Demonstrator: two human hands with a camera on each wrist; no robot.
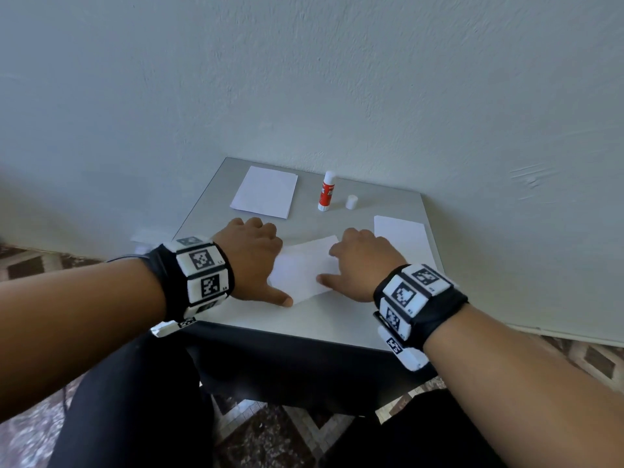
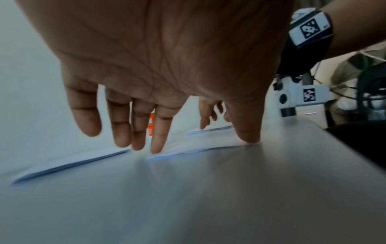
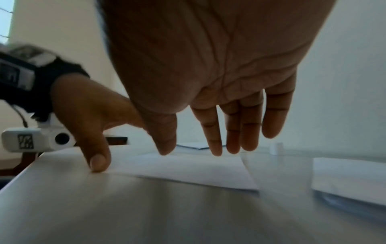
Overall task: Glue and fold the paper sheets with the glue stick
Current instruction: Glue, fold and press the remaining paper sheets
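Note:
A white paper sheet [image 1: 304,270] lies in the middle of the grey table [image 1: 337,319], between my hands. My left hand [image 1: 251,255] is on its left edge, fingers straight. In the left wrist view the thumb and index fingertip press the sheet [image 2: 200,145]. My right hand [image 1: 358,265] is over the sheet's right part, with straight fingers pointing down at the paper [image 3: 188,170]. The red and white glue stick [image 1: 327,192] stands upright and uncapped at the back. Its white cap [image 1: 351,201] stands beside it.
A stack of white sheets [image 1: 263,194] lies at the back left, next to the wall. Another white sheet [image 1: 401,236] lies near the table's right edge. The table's front edge is just below my wrists. A patterned floor shows below.

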